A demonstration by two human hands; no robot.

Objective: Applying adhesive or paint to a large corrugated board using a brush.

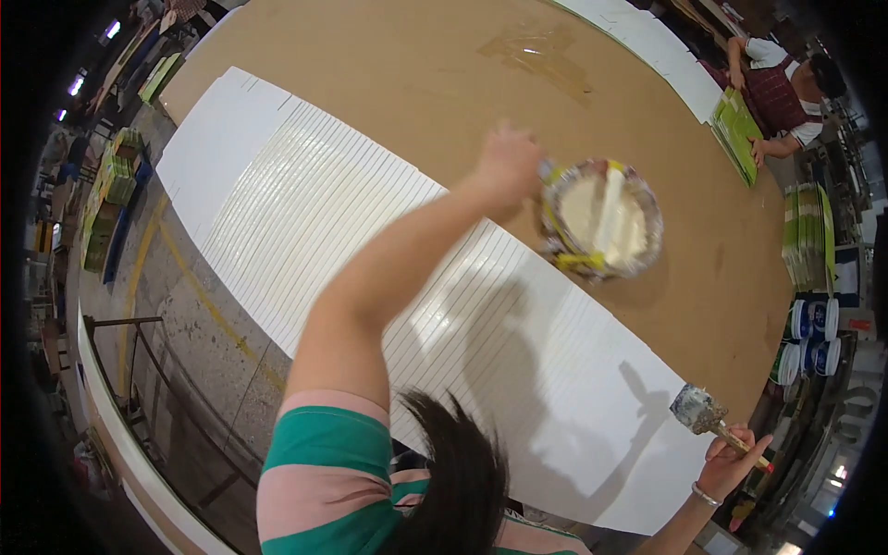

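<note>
My left hand (507, 166) grips the rim of a round glue basin (601, 220) wrapped in plastic, with pale cream glue and a yellow strip inside, sitting on the brown table (388, 65). At the lower right my right hand (731, 461) holds a wide brush (699, 410) by its wooden handle, bristles coated in glue, above the edge of a long fan of overlapped white sheets (370, 250) spread across the table.
Another person (782, 92) at the far right handles a stack of green sheets (737, 134). More green stacks (807, 231) and blue-and-white tubs (812, 333) stand at the right. A wet glue patch (541, 51) marks the table. Floor and racks lie left.
</note>
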